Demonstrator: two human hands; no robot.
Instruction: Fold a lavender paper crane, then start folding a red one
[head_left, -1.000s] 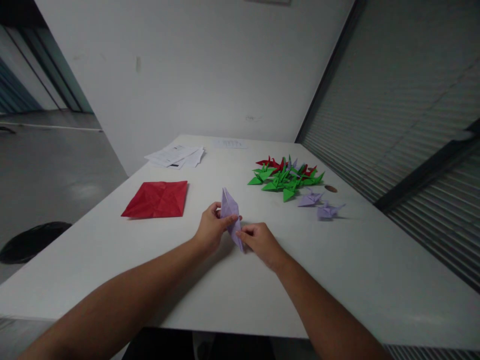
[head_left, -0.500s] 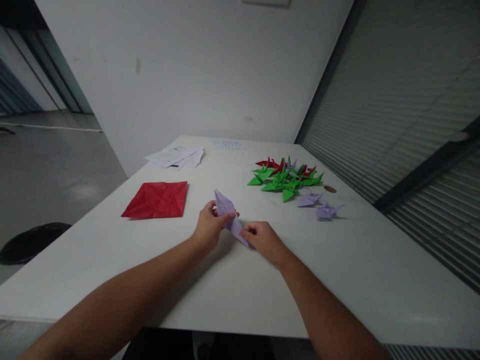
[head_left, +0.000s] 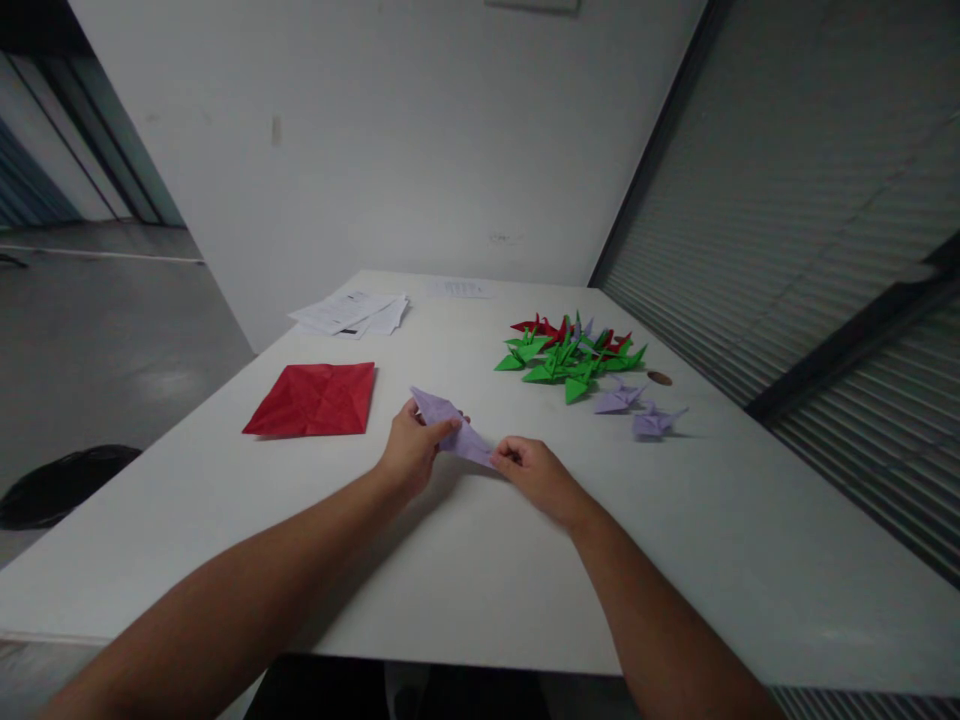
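Note:
A folded piece of lilac origami paper (head_left: 471,442) is held between both hands, slightly above the table. My left hand (head_left: 409,448) grips its upper left part, thumb on top and fingers behind. At the lower right tip, my right hand (head_left: 529,472) pinches the paper between thumb and fingers. A creased red paper sheet (head_left: 319,400) lies flat to the left of my hands. Two finished lilac paper cranes, a nearer one (head_left: 655,422) and a farther one (head_left: 619,398), rest to the right.
Beyond my right hand lies a cluster of green paper cranes (head_left: 559,365) with several red cranes (head_left: 544,326) behind. A round brown spot (head_left: 660,378) is beside them. Printed sheets (head_left: 352,313) lie at the back left of the white table (head_left: 465,580). Window blinds (head_left: 810,200) border the right.
The lilac paper has turned to a flatter slant, its upper tip moving left and its lower end rising to the right. My left hand shifted slightly left, my right slightly right.

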